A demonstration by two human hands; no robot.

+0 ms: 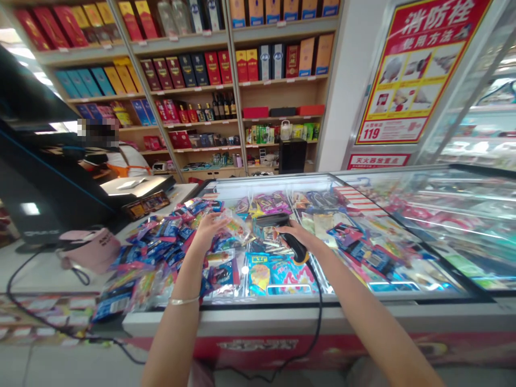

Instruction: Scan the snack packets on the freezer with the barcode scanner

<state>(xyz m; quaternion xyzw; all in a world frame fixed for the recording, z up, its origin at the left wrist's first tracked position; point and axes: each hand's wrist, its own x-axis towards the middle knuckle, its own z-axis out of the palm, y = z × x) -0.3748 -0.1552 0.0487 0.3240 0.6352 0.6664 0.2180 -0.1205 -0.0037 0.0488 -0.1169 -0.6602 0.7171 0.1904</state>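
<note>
My right hand is wrapped round the grip of a black barcode scanner, its head pointing left. Facing it, my left hand holds a clear plastic snack packet by its left side. Both hands are above the glass top of a chest freezer. A large heap of blue and red snack packets lies left of and beneath my left forearm. Several more packets lie on the glass to the right of the scanner.
A pink bag and a black monitor stand at left. The scanner's black cable hangs over the freezer's front edge. A person is behind the counter, before shelves of boxes. A red poster hangs at right.
</note>
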